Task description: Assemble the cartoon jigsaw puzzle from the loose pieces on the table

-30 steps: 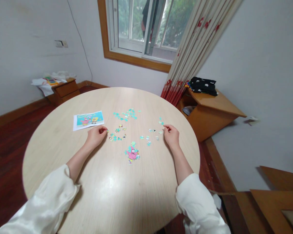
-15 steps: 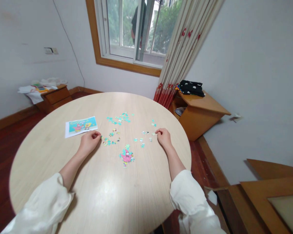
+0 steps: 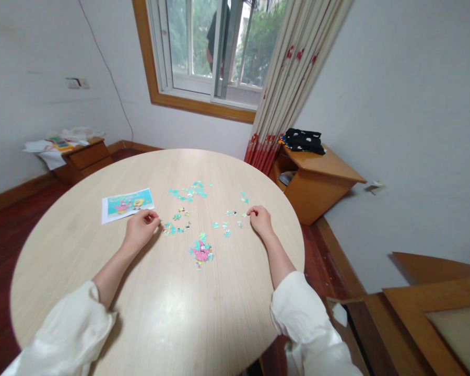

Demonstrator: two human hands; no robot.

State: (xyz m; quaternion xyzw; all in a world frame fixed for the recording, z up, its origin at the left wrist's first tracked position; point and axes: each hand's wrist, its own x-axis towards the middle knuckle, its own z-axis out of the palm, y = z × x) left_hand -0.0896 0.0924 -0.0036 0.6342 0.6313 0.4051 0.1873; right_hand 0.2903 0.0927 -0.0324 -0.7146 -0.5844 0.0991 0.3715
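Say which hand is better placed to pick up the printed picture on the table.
Left, probably. The left hand rests just below the printed picture, fingertips near its lower right corner. The right hand lies on the far side of the scattered puzzle pieces and would have to cross them.

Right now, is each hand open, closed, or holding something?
Left hand: curled shut on the table beside puzzle pieces; whether it holds one cannot be told.
Right hand: curled shut likewise; contents cannot be told.
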